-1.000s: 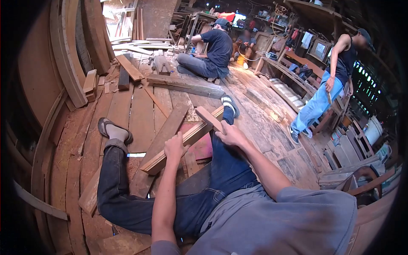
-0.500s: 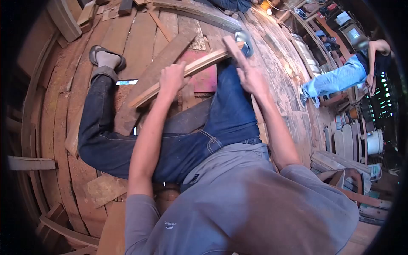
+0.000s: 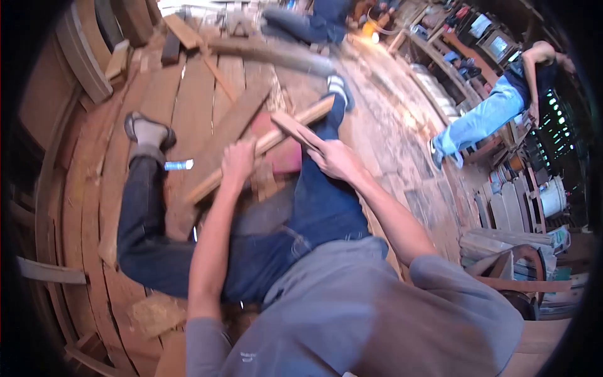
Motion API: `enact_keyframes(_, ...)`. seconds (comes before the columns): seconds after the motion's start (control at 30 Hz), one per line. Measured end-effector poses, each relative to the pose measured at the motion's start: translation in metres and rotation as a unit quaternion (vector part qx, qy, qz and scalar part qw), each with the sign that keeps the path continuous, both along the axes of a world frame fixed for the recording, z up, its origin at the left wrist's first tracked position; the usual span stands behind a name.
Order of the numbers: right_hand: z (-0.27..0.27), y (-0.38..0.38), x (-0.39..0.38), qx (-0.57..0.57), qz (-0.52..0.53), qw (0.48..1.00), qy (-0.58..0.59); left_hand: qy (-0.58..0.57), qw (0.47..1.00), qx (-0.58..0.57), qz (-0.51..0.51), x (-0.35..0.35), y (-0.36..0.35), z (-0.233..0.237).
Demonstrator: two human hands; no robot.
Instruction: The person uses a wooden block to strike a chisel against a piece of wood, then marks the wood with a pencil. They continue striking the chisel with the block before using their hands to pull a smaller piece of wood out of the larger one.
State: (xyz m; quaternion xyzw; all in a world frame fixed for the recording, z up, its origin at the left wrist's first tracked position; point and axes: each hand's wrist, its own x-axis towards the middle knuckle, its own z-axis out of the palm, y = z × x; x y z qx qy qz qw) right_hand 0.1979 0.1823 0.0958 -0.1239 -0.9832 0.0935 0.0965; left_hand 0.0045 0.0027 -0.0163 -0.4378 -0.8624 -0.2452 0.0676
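Holds one block (image 3: 296, 131) across one strip (image 3: 269, 139), farther from the strip's far end than half a second ago, with fingers of the right hand (image 3: 339, 160) clamped on the block, those of the left hand (image 3: 239, 161) curled around the strip, and one plank (image 3: 235, 122) partly covered by the strip.

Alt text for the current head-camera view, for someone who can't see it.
The left hand grips a long wooden strip while the right hand holds a shorter wooden block across it. Ahead, a thick beam lies on the plank floor; at the picture's right stands another person in light-blue jeans.
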Motion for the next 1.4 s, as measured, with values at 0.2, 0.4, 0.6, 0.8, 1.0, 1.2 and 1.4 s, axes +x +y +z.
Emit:
enact_keyframes(0.2, -0.007, 0.029, -0.020, 0.012, -0.160, 0.987, -0.034, -0.011, 1.000, 0.006, 0.001, -0.008, 0.001, 0.010)
enact_keyframes(0.4, 0.021, 0.034, -0.015, -0.014, -0.178, 0.984, -0.027, -0.018, 1.000, -0.016, 0.005, -0.006, -0.001, 0.018)
enact_keyframes(0.6, -0.011, 0.008, -0.012, -0.020, -0.015, 0.999, -0.043, -0.029, 0.999, -0.021, 0.009, -0.010, 0.001, 0.019)
enact_keyframes(0.8, 0.011, 0.061, -0.031, -0.013, -0.173, 0.984, 0.035, -0.041, 0.999, -0.030, 0.002, -0.011, -0.002, 0.024)
enact_keyframes(1.0, 0.020, 0.019, -0.025, 0.031, -0.044, 0.992, -0.114, -0.043, 0.998, -0.040, 0.007, -0.003, -0.004, 0.029)
enact_keyframes(1.2, 0.005, 0.041, -0.029, -0.001, -0.090, 0.995, -0.044, -0.046, 0.997, -0.054, 0.013, -0.009, -0.003, 0.036)
enact_keyframes(1.4, 0.027, 0.076, -0.032, 0.005, -0.135, 0.991, -0.013, -0.047, 0.998, -0.047, 0.013, -0.008, -0.003, 0.034)
